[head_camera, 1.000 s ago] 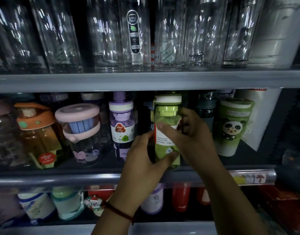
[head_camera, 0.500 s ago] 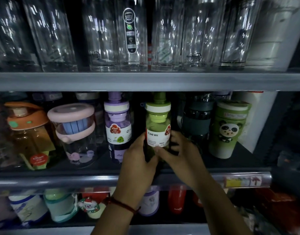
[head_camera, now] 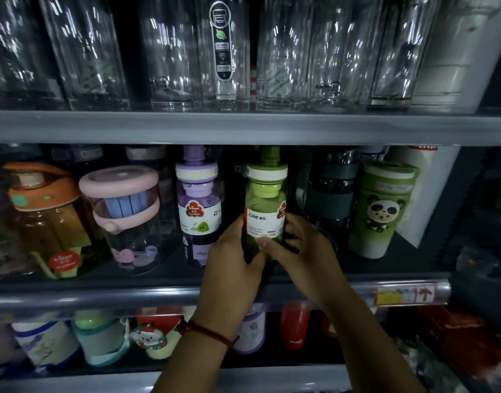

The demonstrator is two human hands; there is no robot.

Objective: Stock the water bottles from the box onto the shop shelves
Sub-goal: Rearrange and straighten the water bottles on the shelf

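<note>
Gripping smooth cylindrical green bottle (head_camera: 265,205), both hands.

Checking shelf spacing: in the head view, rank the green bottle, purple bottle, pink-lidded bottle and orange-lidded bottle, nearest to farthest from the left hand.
1. green bottle, held in the left hand.
2. purple bottle, just to its left.
3. pink-lidded bottle, farther left.
4. orange-lidded bottle, far left.

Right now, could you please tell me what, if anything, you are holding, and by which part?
Both hands hold the green bottle by its lower body: left hand on its left side, right hand on its right, thumb across the front.
</note>
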